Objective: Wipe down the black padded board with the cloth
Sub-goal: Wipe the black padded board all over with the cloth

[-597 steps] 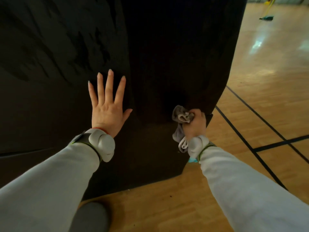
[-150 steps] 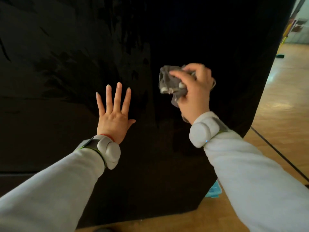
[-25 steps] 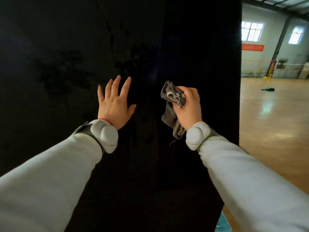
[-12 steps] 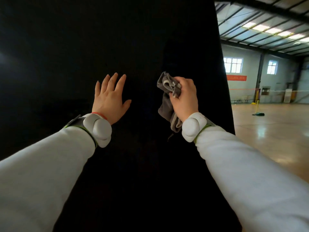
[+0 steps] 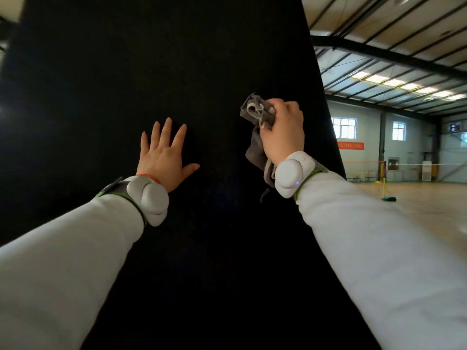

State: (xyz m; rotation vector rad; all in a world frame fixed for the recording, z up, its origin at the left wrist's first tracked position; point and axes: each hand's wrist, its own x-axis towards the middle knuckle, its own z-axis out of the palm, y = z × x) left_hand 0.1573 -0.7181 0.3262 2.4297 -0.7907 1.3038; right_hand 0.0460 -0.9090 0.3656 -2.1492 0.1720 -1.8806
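Note:
The tall black padded board stands upright and fills most of the view. My left hand lies flat against it with fingers spread, holding nothing. To its right, my right hand is closed around a crumpled grey cloth and presses it to the board near the right edge. Part of the cloth hangs down past my wrist. Both arms wear white sleeves and grey wrist devices.
Beyond the board's right edge lies a wooden gym floor. A net post with a green base stands far off. The back wall carries windows and a red banner. Roof beams run overhead.
My view has tilted upward, showing more ceiling. My right hand has slid the cloth higher up the board. My left hand stays flat, its fingers spread wider.

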